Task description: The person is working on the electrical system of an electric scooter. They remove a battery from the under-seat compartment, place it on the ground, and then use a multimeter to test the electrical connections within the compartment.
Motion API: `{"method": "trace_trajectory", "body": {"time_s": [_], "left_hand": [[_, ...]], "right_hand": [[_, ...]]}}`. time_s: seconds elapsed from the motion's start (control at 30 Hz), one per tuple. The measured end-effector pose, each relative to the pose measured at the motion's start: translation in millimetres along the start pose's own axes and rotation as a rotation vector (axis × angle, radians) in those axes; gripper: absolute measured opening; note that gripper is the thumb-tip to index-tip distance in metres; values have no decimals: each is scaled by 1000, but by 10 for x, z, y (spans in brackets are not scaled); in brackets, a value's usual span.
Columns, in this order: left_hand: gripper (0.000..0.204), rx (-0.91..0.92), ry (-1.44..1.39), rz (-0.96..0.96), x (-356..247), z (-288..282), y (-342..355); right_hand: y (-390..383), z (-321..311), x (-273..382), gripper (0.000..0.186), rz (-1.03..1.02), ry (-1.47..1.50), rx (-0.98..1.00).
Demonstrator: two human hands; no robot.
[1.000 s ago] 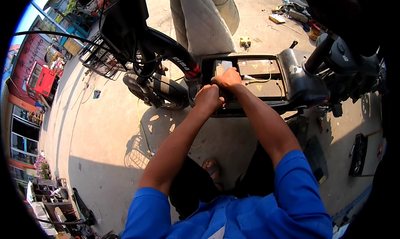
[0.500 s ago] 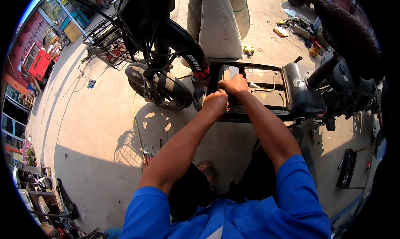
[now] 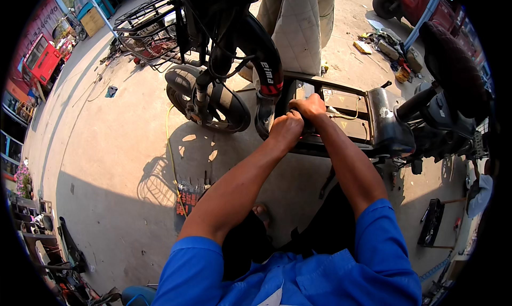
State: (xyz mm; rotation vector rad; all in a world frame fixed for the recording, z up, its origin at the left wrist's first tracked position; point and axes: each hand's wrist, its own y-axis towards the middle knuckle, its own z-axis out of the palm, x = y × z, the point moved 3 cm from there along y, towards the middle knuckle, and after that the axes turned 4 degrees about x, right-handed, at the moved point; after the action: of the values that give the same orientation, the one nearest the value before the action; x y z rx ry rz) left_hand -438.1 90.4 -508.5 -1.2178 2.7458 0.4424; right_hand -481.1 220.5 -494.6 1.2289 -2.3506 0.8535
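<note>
An electric scooter stands in front of me with its floor opened, showing a long black compartment (image 3: 368,114). Inside, to the right of my hands, sit brown-grey batteries (image 3: 354,127) joined by a pale cable (image 3: 356,109). At the compartment's front end my left hand (image 3: 288,129) is closed, its fingers curled inward. My right hand (image 3: 309,107) is closed just beyond it, the two hands touching or nearly so. Whatever they grip is hidden by the fingers. A grey box (image 3: 304,89) lies right behind my right hand.
The front wheel (image 3: 226,108) and wire basket (image 3: 146,31) stand at left, the dark seat (image 3: 453,66) at right. A quilted cover (image 3: 298,34) hangs beyond. A yellow hose (image 3: 169,140) crosses the ground to a dark printed board (image 3: 188,199). A tool tray (image 3: 431,223) lies at lower right.
The view has shifted, so the scooter sits slightly further right and more of the printed board shows. Both hands stay closed together at the compartment's front, with slight shifts of the fingers.
</note>
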Motion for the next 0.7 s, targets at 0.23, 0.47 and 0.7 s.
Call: {"method": "trace_trajectory", "body": {"time_s": [0.23,0.47,0.7], "left_hand": [[50,28,-66,10,13,-43,-10],[48,-16,-12,16,-24,97,19],[41,61,-113,29,-18,-87,35]], "right_hand": [[-39,-2,23,68,11,-5,-15],[8,-34,-55,67,-12,-24,-18],[-146,-56,14,61,25,-15,-17]]}}
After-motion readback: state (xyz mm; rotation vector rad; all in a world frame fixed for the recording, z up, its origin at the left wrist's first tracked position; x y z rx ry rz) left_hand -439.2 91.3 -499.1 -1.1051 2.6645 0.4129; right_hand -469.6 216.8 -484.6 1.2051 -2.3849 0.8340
